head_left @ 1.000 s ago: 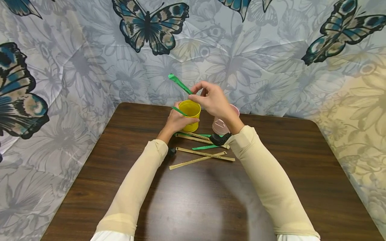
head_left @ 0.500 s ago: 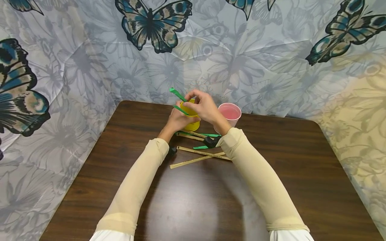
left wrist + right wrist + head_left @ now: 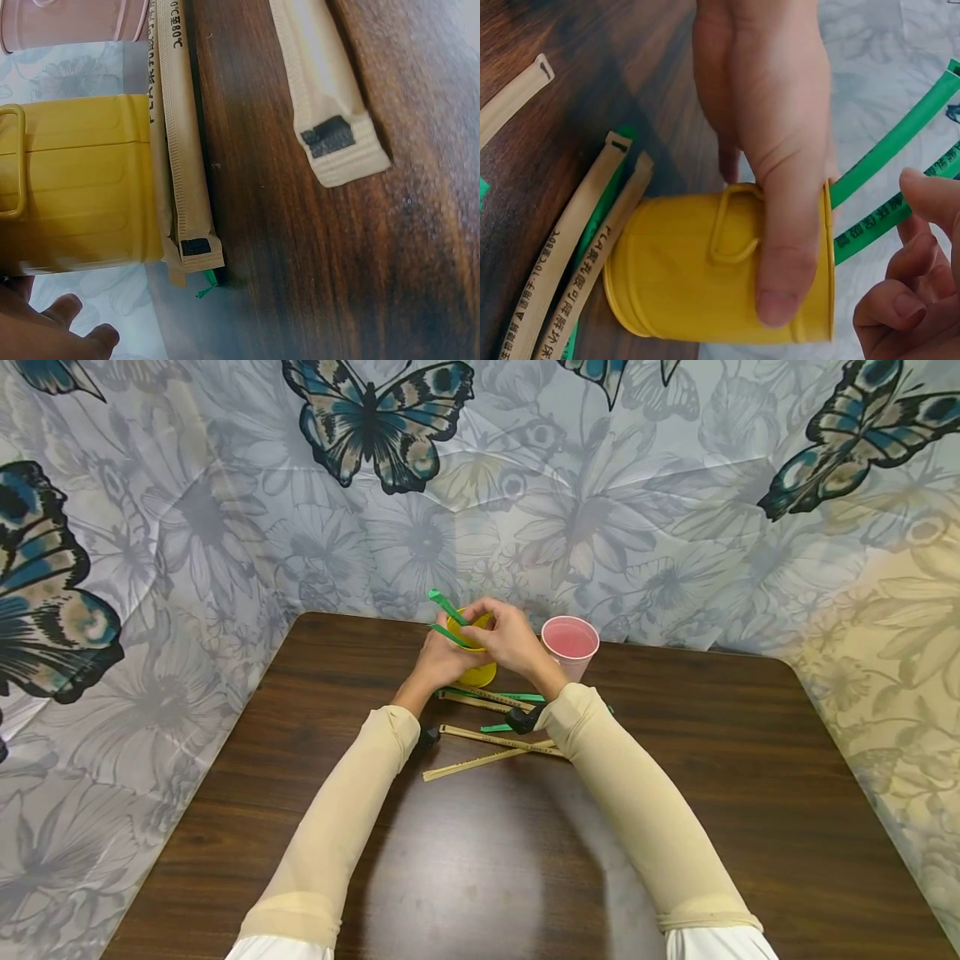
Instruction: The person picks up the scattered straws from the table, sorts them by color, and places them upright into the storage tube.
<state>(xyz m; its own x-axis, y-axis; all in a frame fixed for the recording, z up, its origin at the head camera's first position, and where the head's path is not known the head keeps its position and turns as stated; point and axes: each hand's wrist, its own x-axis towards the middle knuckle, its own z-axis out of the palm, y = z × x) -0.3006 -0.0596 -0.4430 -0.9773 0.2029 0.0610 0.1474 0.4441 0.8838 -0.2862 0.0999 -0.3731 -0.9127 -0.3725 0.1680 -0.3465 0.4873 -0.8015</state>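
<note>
My left hand [image 3: 438,660] holds a small yellow pail [image 3: 478,675] at the back of the table. In the right wrist view its thumb lies along the yellow wall beside a small wire handle [image 3: 718,236]. Thumb and fingers of my right hand [image 3: 513,639] pinch a green paper-wrapped straw [image 3: 874,225] over the pail's mouth. The lower end of this straw is inside the pail. Another green wrapped straw [image 3: 892,142] leans out over the rim, next to the left hand. The pail's inside is mostly hidden by the hands.
A pink pail [image 3: 570,639] stands just right of the yellow one. In front lie several straws in brown paper wrappers [image 3: 468,766], some crossing, and green wrapped straws [image 3: 495,727] among them. A butterfly-print cloth [image 3: 420,543] hangs behind the table.
My right hand has come down and left with the pinched green straw, from above the yellow pail to its mouth. The left hand keeps its grip on the pail.
</note>
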